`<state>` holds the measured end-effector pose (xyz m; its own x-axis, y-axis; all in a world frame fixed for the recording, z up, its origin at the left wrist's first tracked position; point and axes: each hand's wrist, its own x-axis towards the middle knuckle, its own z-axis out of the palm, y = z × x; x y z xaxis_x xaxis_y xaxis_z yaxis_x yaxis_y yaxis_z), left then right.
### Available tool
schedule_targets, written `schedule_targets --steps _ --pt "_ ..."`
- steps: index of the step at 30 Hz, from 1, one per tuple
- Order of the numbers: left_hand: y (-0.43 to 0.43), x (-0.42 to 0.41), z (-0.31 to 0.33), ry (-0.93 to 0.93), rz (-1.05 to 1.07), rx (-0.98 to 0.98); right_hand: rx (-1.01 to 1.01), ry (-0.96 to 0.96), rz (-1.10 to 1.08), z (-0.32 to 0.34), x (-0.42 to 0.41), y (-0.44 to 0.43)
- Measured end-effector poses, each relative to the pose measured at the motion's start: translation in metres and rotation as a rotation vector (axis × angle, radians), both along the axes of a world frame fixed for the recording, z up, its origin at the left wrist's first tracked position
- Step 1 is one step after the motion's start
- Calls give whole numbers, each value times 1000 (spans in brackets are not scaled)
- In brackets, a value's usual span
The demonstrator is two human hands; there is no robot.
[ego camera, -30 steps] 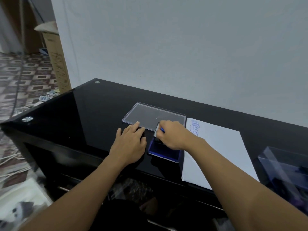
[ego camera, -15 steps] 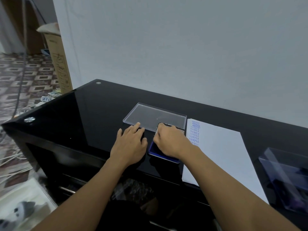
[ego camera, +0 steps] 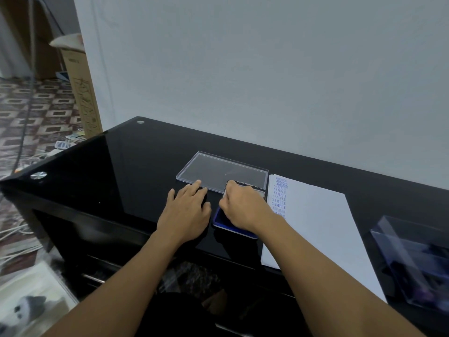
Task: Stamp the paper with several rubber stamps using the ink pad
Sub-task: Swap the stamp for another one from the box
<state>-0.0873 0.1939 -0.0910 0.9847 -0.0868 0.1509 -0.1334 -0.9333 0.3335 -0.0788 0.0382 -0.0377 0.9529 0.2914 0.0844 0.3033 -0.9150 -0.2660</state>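
A blue ink pad (ego camera: 222, 221) lies on the black glass table (ego camera: 126, 171), mostly covered by my right hand (ego camera: 239, 206). That hand is closed on a rubber stamp (ego camera: 225, 193), of which only a pale sliver shows by the fingers, and presses it down on the pad. My left hand (ego camera: 185, 212) rests flat on the table just left of the pad, fingers spread, holding nothing. To the right lies the white paper (ego camera: 320, 229), with a column of blue prints (ego camera: 280, 195) reading AMENDED, SAMPLE and AIR MAIL along its left edge.
A clear plastic lid (ego camera: 218, 170) lies flat behind the hands. A clear box (ego camera: 413, 259) with dark items stands at the right edge of the table. The wall runs close behind. A cardboard box (ego camera: 82, 93) and cables are on the floor at left.
My right hand has lowered with the stamp onto the ink pad and now covers it more. The left hand has stayed in place.
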Motion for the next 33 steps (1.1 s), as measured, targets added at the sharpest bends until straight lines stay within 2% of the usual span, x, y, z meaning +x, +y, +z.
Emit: schedule_targets --steps 14,24,33 --pt "0 -3 2 -3 -1 -15 -30 -64 9 -9 -1 -1" --pt "0 -2 0 0 -3 -19 -8 -18 -19 -3 1 0" --pt "0 -2 0 -3 -4 -13 -22 -77 1 -9 -5 -1"
